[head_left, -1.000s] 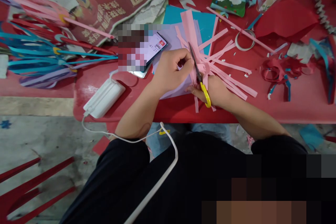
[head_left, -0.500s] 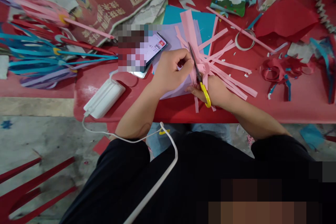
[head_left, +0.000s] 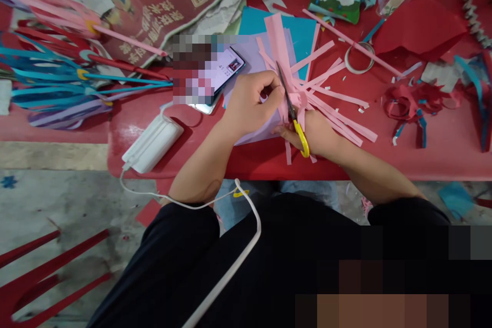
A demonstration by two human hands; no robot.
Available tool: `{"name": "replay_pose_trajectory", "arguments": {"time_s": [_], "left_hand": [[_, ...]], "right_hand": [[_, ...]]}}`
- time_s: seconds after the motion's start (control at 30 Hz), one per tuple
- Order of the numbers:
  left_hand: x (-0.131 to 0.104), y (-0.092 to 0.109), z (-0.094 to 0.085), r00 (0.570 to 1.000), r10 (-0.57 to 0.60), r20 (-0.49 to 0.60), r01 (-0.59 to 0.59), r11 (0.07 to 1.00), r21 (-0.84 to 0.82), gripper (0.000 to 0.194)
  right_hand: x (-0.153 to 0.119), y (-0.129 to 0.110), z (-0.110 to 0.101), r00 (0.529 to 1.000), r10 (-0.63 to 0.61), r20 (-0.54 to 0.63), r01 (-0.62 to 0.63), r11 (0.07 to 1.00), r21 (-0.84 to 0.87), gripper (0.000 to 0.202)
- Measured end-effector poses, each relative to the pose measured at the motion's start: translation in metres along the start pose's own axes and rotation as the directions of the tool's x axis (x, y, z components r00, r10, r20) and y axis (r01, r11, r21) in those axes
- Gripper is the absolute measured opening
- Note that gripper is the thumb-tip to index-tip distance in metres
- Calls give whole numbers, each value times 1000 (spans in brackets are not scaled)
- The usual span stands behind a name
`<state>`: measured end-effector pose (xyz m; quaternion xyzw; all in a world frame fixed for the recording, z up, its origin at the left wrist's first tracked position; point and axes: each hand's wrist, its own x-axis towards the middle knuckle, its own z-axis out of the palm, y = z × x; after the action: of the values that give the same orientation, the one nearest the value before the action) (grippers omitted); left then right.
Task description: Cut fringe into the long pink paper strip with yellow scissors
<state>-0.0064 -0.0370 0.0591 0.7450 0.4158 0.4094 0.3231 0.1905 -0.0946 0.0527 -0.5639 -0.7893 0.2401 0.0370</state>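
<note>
Between the left hand [head_left: 251, 105] and right hand [head_left: 315, 135], scissors [head_left: 291, 109] are slanted over pink strips [head_left: 279, 41] on the counter [head_left: 384, 159], handle by the latter, tips pointed away and leftward. Left thumb and forefinger are pressed together beside the blades; the right's grip cannot be told.

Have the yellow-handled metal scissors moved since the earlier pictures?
No: the yellow-handled metal scissors keep their place relative to the round white ring on the red table.

I can't read the phone's [head_left: 229, 65] near end (pixelated); pink paper strips [head_left: 277, 36] and scissors [head_left: 301, 139] partly cover the right grip [head_left: 318, 136]; the left edge crops a red plastic chair [head_left: 11, 301].
</note>
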Motion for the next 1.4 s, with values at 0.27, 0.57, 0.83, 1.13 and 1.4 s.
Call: {"name": "replay_pose_trajectory", "arguments": {"time_s": [0.27, 0.57, 0.83, 1.13, 1.4], "left_hand": [[0, 0, 0, 1000, 2, 4, -2, 1000, -2, 33], [1, -2, -1, 1000, 6, 25, -6, 1000, -3, 33], [1, -2, 0, 1000, 8, 26, -8, 1000, -2, 34], [1, -2, -1, 999, 14, 29, -14, 1000, -2, 35], [-1, -6, 0, 999, 25, 20, -25, 1000, -7, 34]], "right_hand": [[0, 1, 1, 1000, 15, -2, -15, 1000, 8, 48], [0, 2, 2, 1000, 10, 0, -10, 1000, 24, 52], [0, 2, 0, 1000, -4, -21, 5, 999, 38, 56], [0, -1, -1, 1000, -7, -9, 8, 1000, 10, 51], [-1, -2, -3, 1000, 5, -10, -4, 998, 66, 49]]}}
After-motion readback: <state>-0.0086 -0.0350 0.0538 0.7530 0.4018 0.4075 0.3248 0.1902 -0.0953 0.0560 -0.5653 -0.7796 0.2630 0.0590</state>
